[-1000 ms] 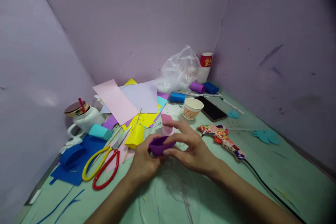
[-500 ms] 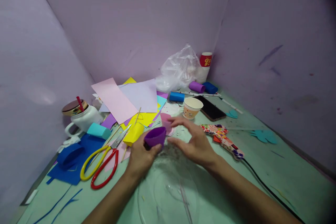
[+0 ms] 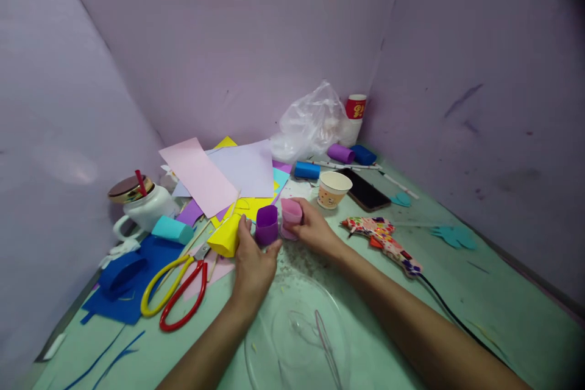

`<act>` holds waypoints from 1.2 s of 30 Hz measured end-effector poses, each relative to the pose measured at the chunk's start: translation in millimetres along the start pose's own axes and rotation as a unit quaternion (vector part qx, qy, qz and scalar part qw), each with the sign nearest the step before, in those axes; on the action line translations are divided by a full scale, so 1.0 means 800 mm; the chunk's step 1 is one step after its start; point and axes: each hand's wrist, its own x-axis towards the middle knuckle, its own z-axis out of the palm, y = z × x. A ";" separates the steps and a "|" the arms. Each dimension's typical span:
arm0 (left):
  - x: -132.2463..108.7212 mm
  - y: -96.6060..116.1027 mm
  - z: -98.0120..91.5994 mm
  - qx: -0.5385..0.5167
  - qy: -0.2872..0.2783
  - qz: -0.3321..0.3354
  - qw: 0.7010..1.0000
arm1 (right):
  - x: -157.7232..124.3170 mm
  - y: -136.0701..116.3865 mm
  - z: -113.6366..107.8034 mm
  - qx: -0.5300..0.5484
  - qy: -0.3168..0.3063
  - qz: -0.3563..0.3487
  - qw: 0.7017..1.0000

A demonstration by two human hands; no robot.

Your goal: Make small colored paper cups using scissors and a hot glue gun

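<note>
Left hand: the left hand (image 3: pixel 255 267) has thumb and fingers spread, arched about the near side of the purple tube; whether a fingertip grazes it cannot be told.
Purple tube: the purple paper tube (image 3: pixel 267 226) stands upright, its mouth upward, between the two hands.
Right hand: the right hand (image 3: pixel 317 231) grasps the pink paper tube (image 3: pixel 291 212), thumb on the near side.
Pink tube: upright, just right of the purple one.
Yellow tube: the yellow paper tube (image 3: pixel 223 240) lies just left of the left hand's fingers; contact is uncertain.
Left side: yellow-and-red-handled scissors (image 3: pixel 200 263), a turquoise paper tube (image 3: pixel 172 230) and a white lidded mug (image 3: pixel 153 210).
Right side: a flower-patterned glue gun (image 3: pixel 386 240) with a black cord; farther off, a smartphone (image 3: pixel 369 190) beside a patterned paper cup (image 3: pixel 332 195).
Far side: overlapping paper sheets (image 3: pixel 198 177) at left; a translucent plastic bag (image 3: pixel 311 125) and stacked cups (image 3: pixel 353 128) at right.
Near side: a clear round plastic disc (image 3: pixel 262 341) on the green tabletop (image 3: pixel 503 292).
</note>
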 end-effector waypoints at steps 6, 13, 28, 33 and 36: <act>-0.034 0.020 -0.035 -0.011 0.089 0.149 0.985 | -0.060 -0.041 -0.038 0.076 -0.035 0.015 0.996; -0.044 0.049 -0.037 -0.150 -0.235 0.018 0.960 | -0.103 -0.042 -0.042 0.209 -0.168 0.051 0.962; -0.048 0.044 -0.030 -0.175 -0.115 0.063 0.976 | -0.099 -0.024 -0.020 0.217 -0.074 0.062 0.971; -0.043 0.046 -0.031 -0.188 -0.113 0.048 0.974 | -0.100 -0.029 -0.022 0.211 -0.062 0.078 0.972; -0.041 0.046 -0.031 -0.191 -0.116 0.034 0.974 | -0.100 -0.030 -0.023 0.206 -0.046 0.093 0.973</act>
